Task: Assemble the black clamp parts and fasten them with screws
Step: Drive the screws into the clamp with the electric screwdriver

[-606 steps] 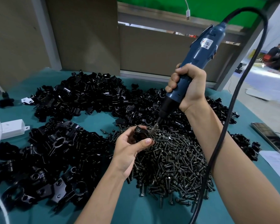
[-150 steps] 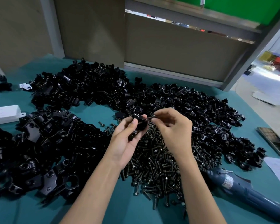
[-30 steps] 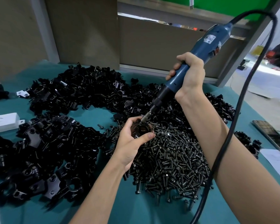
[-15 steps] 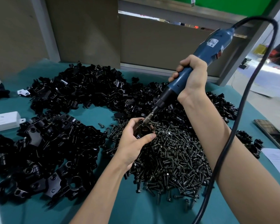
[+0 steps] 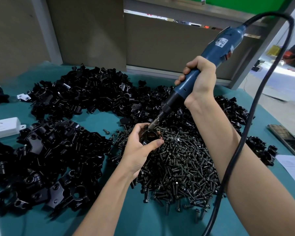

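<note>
My left hand (image 5: 140, 147) grips a small black clamp (image 5: 151, 136) above a heap of dark screws (image 5: 180, 166). My right hand (image 5: 200, 80) holds a blue electric screwdriver (image 5: 211, 60), tilted down to the left, with its bit tip (image 5: 152, 126) set on the top of the clamp. The screw under the bit is hidden. Piles of loose black clamp parts lie to the left (image 5: 46, 160) and across the back (image 5: 95, 94) of the table.
The screwdriver's black cable (image 5: 255, 106) loops over my right forearm. A white power strip (image 5: 4, 127) sits at the left edge, a phone (image 5: 286, 138) and a paper sheet (image 5: 293, 165) at the right. The teal table (image 5: 160, 222) ends at a brown wall panel (image 5: 85, 31).
Five seconds ago my right hand was setting a screw in the clamp by hand, the screwdriver lying on the table. Now it holds the screwdriver, bit on the clamp; little movement over the last second.
</note>
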